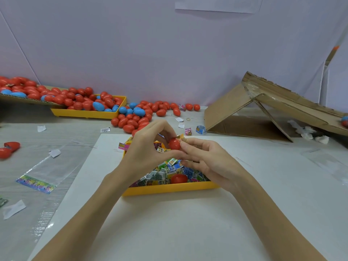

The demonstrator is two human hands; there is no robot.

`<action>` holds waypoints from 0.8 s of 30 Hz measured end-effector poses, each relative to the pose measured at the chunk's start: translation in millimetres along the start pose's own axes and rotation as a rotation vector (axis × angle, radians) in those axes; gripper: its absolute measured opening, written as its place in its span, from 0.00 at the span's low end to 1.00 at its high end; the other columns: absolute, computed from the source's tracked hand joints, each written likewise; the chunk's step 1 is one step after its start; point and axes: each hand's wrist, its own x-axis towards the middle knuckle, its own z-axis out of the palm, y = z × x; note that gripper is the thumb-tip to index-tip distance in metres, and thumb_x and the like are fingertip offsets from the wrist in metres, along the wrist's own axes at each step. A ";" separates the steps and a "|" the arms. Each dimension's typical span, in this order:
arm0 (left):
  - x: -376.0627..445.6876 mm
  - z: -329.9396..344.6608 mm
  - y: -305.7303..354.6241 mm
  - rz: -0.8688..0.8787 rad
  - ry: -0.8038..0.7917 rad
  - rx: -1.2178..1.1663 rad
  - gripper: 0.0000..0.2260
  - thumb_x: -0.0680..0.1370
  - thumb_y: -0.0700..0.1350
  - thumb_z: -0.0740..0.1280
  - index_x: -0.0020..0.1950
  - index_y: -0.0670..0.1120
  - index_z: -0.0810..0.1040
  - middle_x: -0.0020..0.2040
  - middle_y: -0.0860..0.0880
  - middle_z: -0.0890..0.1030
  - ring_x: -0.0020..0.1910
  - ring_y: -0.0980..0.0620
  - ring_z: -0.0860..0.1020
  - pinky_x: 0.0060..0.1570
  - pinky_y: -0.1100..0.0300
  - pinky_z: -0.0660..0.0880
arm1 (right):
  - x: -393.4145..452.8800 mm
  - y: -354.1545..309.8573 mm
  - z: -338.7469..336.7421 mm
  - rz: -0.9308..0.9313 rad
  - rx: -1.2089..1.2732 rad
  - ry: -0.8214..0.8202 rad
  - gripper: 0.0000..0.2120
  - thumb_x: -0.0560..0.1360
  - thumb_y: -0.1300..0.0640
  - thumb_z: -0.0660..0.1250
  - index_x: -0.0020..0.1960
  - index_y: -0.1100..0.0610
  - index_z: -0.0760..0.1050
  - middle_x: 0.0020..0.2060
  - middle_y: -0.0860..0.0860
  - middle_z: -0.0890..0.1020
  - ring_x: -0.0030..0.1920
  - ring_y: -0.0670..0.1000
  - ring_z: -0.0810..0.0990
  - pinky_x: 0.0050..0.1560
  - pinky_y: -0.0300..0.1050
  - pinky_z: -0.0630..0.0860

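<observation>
Both hands are up over the near yellow tray [169, 189]. My left hand [143, 147] has its fingers curled, with thumb and forefinger pinching the red egg shell [174, 144]. My right hand [205, 159] pinches the same shell from the other side, its remaining fingers loosely spread. The shell sits between my fingertips, above the tray's far end. An orange packet [181, 138] shows just behind the shell, and I cannot tell whether it is inside it. Directly below my fingers the tray is heaped with small printed packets [165, 172], and a red half shell [178, 178] lies among them towards me. The tray stands on a white sheet [169, 232], which lies on a grey table [24, 113]. Beyond my fingers is a loose pile of red and blue eggs [135, 117], spilling from a second yellow tray [84, 113] further to the left. A flat cardboard piece [28, 100] carries more eggs into that tray. Beyond and to the right of my fingers a folded cardboard ramp [244, 104] leans on the table, with crumpled white paper [308, 132] beside it. Well to the left of my fingers lie a clear bag with a coloured strip [37, 183], paper scraps and two red shells [9, 149]. The room behind is a plain lilac wall [169, 53].
</observation>
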 end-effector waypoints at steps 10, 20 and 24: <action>1.8 -12.6 3.6 -0.202 -0.088 -0.361 0.17 0.73 0.42 0.76 0.62 0.45 0.84 0.55 0.51 0.87 0.55 0.51 0.85 0.56 0.63 0.80 | -1.3 -5.5 -6.5 0.016 0.091 -0.029 0.18 0.71 0.48 0.76 0.57 0.57 0.87 0.56 0.59 0.87 0.57 0.53 0.86 0.52 0.39 0.82; -1.2 -10.2 -4.1 -0.276 -0.105 -0.338 0.15 0.70 0.43 0.79 0.56 0.48 0.86 0.51 0.52 0.88 0.53 0.51 0.86 0.54 0.60 0.82 | 1.6 -0.4 -10.9 0.033 0.027 0.002 0.19 0.74 0.54 0.74 0.62 0.61 0.82 0.55 0.60 0.87 0.58 0.56 0.86 0.53 0.41 0.83; -1.2 -5.1 -6.9 -0.250 -0.091 -0.290 0.16 0.75 0.39 0.77 0.61 0.47 0.85 0.54 0.53 0.87 0.58 0.53 0.84 0.56 0.61 0.81 | 4.4 4.0 -8.0 -0.106 -0.039 0.066 0.17 0.75 0.56 0.74 0.62 0.61 0.81 0.53 0.58 0.87 0.56 0.55 0.87 0.54 0.42 0.83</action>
